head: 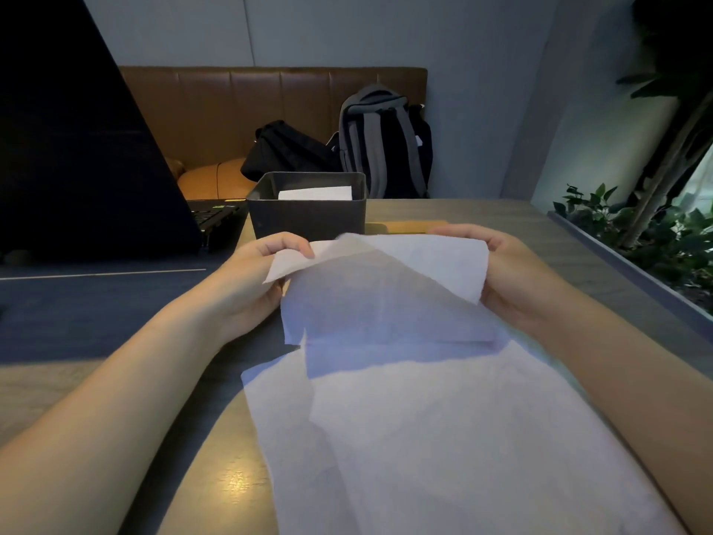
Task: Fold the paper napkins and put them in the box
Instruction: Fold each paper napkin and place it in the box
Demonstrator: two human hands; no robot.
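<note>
While pinching the top napkin [386,291] at 2 far corners just short of the box [306,214], left hand [250,279] and right hand [513,276] both clamped: risks tearing, skewed creases, or dragging loose sheets [443,438] beneath.

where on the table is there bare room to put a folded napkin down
Bare tabletop lies right of the black box, up to the planter edge. More lies left of the left hand, below the laptop. The near middle is crowded with spread napkins. The box already holds a folded napkin.
</note>
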